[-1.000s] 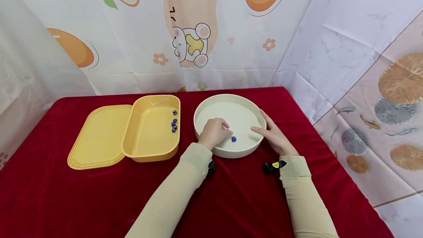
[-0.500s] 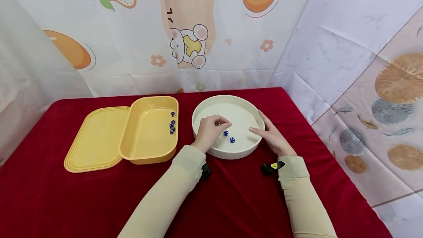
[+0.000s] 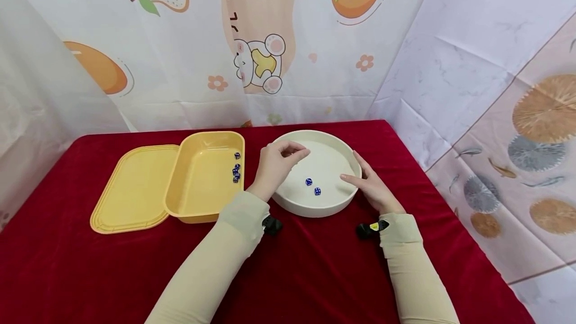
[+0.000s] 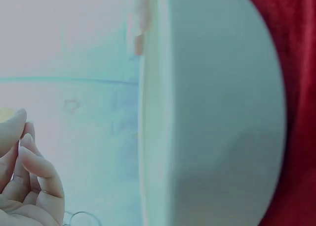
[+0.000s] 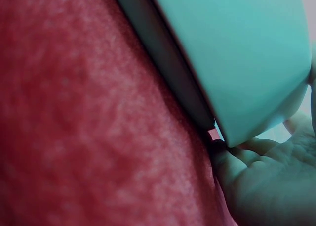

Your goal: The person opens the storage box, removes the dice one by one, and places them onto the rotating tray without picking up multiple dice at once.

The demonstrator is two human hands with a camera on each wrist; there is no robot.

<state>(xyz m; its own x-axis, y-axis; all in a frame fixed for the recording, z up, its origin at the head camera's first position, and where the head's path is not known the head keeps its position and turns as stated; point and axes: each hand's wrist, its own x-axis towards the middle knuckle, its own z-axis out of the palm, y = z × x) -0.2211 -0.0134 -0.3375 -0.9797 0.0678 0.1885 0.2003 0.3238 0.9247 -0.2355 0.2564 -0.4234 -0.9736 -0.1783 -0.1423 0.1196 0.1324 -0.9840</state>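
Red velvet cloth (image 3: 315, 264) on the table, and on it a white dish (image 3: 315, 211) with two blue dice (image 3: 308, 182) lying close together near its front. A yellow box (image 3: 198, 210) sits just left of the dish, with a little bunch (image 3: 236, 166) of the same blue dice against its right wall. I count about four, but they're tiny, so don't quote me. The box's lid (image 3: 135, 189) lies flat on its far left side. My read is that the dice are getting shifted from box to dish. That would put it roughly a third done, with two over and the bunch left to go. The left hand (image 3: 274, 166) is raised over the dish's left rim, on the box side, with thumb and fingertips drawn together. Whether there's a die pinched in there I honestly can't tell, and the wrist view just shows curled fingers (image 4: 29, 171) and nothing clear between them. The right hand (image 3: 373, 189) lies on the cloth with its fingers loosely straight against the dish's right wall, steadying it and gripping nothing. As for writing, there's no brand or label on the dish, box or lid. The backdrop (image 3: 405, 64) has a cartoon bear (image 3: 260, 64) with a few dark strokes above it that I can't read as any word.
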